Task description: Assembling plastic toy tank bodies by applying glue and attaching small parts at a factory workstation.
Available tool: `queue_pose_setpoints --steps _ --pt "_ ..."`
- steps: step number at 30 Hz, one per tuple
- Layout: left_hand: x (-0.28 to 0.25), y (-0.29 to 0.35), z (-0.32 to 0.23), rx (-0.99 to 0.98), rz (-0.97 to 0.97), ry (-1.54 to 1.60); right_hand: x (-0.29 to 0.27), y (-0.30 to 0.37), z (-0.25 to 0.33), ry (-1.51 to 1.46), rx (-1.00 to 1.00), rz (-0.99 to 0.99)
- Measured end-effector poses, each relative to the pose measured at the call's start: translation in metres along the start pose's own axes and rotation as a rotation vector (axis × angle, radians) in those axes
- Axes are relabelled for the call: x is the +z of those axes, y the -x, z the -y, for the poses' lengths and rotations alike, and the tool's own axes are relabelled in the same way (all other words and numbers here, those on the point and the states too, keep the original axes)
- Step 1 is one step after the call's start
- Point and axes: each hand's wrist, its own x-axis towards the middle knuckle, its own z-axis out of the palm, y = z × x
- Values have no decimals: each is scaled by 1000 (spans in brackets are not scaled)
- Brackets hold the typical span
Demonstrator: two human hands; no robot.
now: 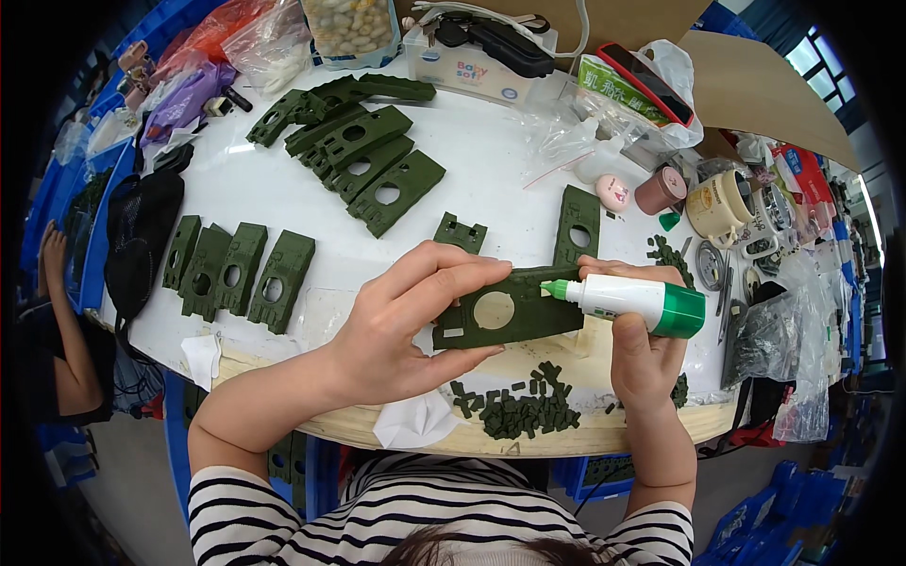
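My left hand (382, 325) grips a dark green plastic tank-hull panel (543, 321) by its left end, thumb and fingers on opposite edges. The panel has a large round hole. In my right hand (649, 363) is a white glue bottle (623, 298) with a green base, lying nearly level. Its light green nozzle points left at the panel's right part; whether it touches cannot be told. Just beyond lie another hull panel (577, 217) and a small notched green part (461, 232). A heap of tiny green pieces (530, 406) sits nearer me, at the table's front edge.
More hull panels stand in groups at the left (283, 274) and far middle (396, 193). A white paper scrap (415, 420) overhangs the front edge. At right are a cream mug (719, 206), a pink jar (661, 191) and plastic bags. Another person's arm (71, 321) shows far left.
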Motion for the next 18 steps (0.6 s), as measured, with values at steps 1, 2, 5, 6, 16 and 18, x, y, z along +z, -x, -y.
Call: queue_pose_setpoints --steps 1,2,5,6,16,18 --pt "0 0 0 2 1 1 1 0 0 -14 0 -6" --pt "0 0 0 1 0 1 0 0 0 -2 -10 1" --pt "0 0 0 0 1 -1 -1 -1 0 13 -21 12" --pt "0 0 0 2 2 -3 0 0 0 1 -13 8" --pt "-2 0 -1 -34 13 20 -2 1 0 -202 94 -22" --pt "-3 -1 -1 -72 32 45 -2 1 0 -190 90 -10"
